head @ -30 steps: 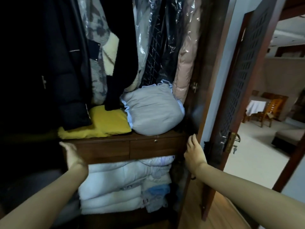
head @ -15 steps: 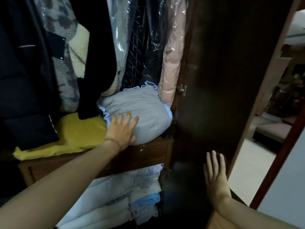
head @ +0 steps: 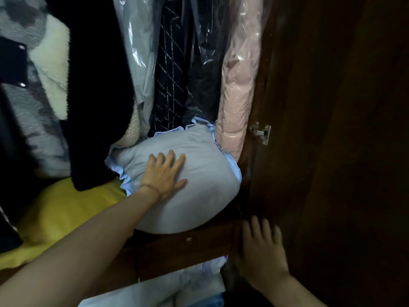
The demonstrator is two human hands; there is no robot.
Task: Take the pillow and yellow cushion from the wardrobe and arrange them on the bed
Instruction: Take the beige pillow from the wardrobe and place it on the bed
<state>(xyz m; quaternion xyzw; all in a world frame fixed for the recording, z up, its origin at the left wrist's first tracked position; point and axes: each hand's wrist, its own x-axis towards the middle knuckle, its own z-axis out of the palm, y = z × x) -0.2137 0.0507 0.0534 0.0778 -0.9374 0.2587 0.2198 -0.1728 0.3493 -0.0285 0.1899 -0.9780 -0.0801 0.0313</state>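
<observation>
A plump grey-blue pillow (head: 199, 196) with a frilled blue edge sits on the wooden drawer unit (head: 194, 244) inside the wardrobe, wedged under hanging clothes. My left hand (head: 164, 173) lies flat on the pillow's front, fingers spread, not gripping. The yellow cushion (head: 62, 218) lies to the pillow's left on the same unit, partly covered by a black coat. My right hand (head: 262, 251) is spread flat at the right end of the drawer unit, beside the dark wardrobe door (head: 332, 151); it holds nothing.
Hanging coats and plastic-wrapped garments (head: 177, 74) crowd the space above the pillow; a pink padded jacket (head: 239, 96) presses its right side. Folded white bedding (head: 166, 289) is stacked below the drawers. A metal hinge (head: 262, 132) sits on the wardrobe's side.
I have come closer to the wardrobe. My left hand moved from the drawer front up onto the pillow and further across it. My right hand shifted from the door towards the drawer unit's right end.
</observation>
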